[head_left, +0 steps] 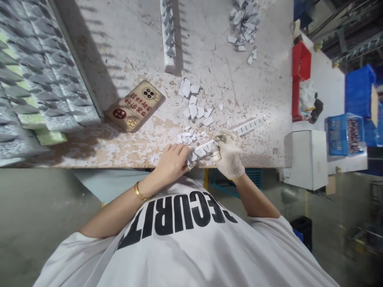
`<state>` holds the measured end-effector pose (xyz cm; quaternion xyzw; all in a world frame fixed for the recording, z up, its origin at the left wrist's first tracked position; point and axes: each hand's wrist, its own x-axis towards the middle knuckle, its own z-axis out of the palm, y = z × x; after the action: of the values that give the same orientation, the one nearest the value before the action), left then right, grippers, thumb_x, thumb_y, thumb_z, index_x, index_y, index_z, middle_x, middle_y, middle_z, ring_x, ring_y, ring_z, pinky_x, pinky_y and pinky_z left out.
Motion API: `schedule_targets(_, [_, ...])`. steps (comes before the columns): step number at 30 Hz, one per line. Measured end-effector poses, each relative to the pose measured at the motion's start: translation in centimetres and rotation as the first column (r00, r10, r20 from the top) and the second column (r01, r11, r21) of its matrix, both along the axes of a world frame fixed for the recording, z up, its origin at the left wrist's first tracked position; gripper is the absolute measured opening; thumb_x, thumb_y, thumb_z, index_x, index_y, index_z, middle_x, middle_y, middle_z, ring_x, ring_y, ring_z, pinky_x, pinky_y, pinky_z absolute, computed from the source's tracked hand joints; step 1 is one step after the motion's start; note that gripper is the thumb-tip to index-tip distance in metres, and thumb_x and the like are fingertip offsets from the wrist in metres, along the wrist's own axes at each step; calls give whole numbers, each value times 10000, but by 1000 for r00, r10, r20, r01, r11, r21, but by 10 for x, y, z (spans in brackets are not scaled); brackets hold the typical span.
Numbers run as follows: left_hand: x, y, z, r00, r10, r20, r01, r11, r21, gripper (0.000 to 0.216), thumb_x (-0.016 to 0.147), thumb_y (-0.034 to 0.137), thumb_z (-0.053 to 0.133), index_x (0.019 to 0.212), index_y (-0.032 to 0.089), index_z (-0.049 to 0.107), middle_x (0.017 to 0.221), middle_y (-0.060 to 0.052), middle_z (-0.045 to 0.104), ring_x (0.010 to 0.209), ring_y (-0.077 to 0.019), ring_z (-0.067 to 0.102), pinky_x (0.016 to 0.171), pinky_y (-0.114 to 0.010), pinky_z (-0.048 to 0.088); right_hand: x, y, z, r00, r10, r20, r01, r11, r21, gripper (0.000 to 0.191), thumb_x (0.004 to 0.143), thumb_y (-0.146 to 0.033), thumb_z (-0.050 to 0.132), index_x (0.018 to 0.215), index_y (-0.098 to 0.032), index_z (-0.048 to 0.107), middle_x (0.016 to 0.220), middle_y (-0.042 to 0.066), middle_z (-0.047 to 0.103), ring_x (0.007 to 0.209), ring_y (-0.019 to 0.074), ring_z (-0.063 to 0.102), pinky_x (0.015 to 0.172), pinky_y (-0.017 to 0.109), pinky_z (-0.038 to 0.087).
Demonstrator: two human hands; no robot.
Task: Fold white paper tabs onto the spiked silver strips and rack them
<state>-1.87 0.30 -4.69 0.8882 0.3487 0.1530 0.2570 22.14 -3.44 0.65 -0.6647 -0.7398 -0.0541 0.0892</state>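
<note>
My bare left hand (173, 159), with a gold bracelet at the wrist, is closed on the near end of a short grey-white strip of moulded parts (203, 150) at the table's front edge. My right hand (229, 154), in a white glove, is closed on the strip's other end. Just beyond the glove, a second strip (250, 124) lies flat on the table. Small white broken-off pieces (195, 108) are scattered right behind my hands.
A phone in a tan case (136, 105) lies left of the pieces. Stacked grey trays (38, 79) fill the far left. A long strip (168, 36) and a scrap pile (243, 20) lie farther back. A red bin (301, 63), a white box (308, 159) and blue crates (344, 133) stand to the right.
</note>
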Motion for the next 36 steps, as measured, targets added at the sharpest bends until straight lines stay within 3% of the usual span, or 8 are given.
schedule_targets(5, [2,-6,-1,1000,30,-8,-30,999,22,318,849,176,759,1124,162,601,1128,-149,685,1053,-335,625,875,-439,466,-3,1,1,998,-69,12,70,994,-87,232,988,-235,578,1028,-170,798,1205,179,766,1340,361,626,1223,593,462])
schedule_targets(8, [3,-6,-2,999,31,-8,-31,999,17,358,856,191,762,1176,145,610,1116,-154,679,1050,-343,619,864,-446,461,-5,1,0,996,-92,22,93,993,-67,204,986,-235,586,957,-192,783,1196,168,773,1292,340,660,1212,583,480])
schedule_targets(16, [1,-4,-9,999,5,32,-5,1000,-4,350,873,198,755,1190,144,615,1113,-151,670,1055,-340,619,873,-449,451,2,5,-3,997,35,73,-37,999,31,176,961,-225,568,923,-228,740,1145,128,789,1220,303,697,1141,529,547])
schedule_targets(20, [1,-4,-7,999,-7,37,7,1000,-6,369,869,175,744,1211,145,608,1123,-158,669,1052,-348,617,864,-457,447,2,10,1,993,52,107,-44,996,-78,134,890,-206,607,879,-227,738,1153,137,766,1277,326,650,1231,569,459])
schedule_targets(23, [1,-4,-5,1000,-5,28,6,1000,-12,327,860,162,736,1162,167,611,1114,-156,668,1046,-352,612,863,-460,443,2,15,4,997,20,72,-5,979,-202,176,909,-221,583,867,-204,753,1118,167,756,1221,349,653,1188,586,486])
schedule_targets(29, [3,-6,-7,999,20,31,-20,1000,4,306,848,151,724,1134,178,618,1093,-145,664,1035,-346,608,877,-455,428,7,17,-4,997,47,61,-36,983,-182,211,934,-240,577,820,-191,748,1143,167,745,1234,346,646,1234,611,441])
schedule_targets(33, [4,-6,-8,999,31,15,-32,999,22,312,849,132,693,1151,173,626,1085,-145,665,1030,-343,612,880,-454,421,18,24,-12,999,29,32,-18,954,-299,176,906,-262,614,800,-219,748,1157,133,769,1162,329,670,1137,550,541])
schedule_targets(36, [3,-6,-7,1000,18,6,-18,998,58,292,858,138,688,1141,170,620,1083,-145,664,1028,-339,610,881,-449,416,18,24,-11,997,51,57,-35,964,-262,181,906,-264,615,796,-208,747,1140,154,767,1222,348,654,1180,584,503])
